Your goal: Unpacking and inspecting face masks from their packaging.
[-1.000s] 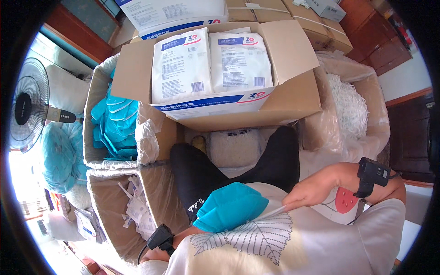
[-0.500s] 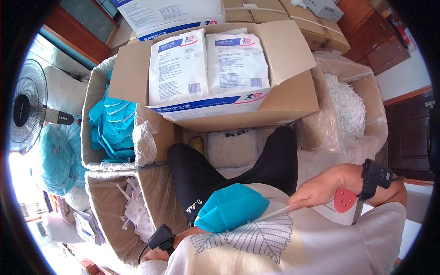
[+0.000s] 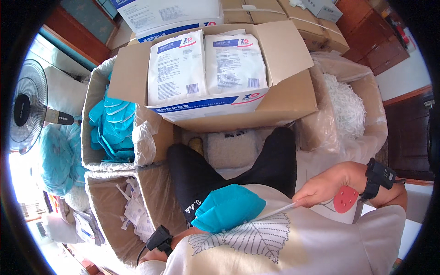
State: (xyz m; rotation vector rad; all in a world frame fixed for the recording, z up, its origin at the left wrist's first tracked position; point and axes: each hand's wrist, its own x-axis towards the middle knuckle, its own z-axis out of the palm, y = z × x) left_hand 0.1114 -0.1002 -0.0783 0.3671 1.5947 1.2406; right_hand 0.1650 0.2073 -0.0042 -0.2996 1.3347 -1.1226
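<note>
Teal face mask [image 3: 229,208] is positioned at the front of the shirt [image 3: 321,243]. Hands are apart: the right hand [image 3: 317,189] pinches the extended white strap [image 3: 278,211]; the left hand [image 3: 184,233] is mostly concealed behind the mask, grip indeterminable.

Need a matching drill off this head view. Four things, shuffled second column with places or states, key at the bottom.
Column 1
1. Teal mask
2. White strap
3. White packets
4. Fan

Column 2
A. Inside the open cardboard box
B. At the far left of the picture
C. One end in the right hand
D. In front of the shirt, near the lap

Pairs: 1-D, 2-C, 3-A, 4-B
</note>
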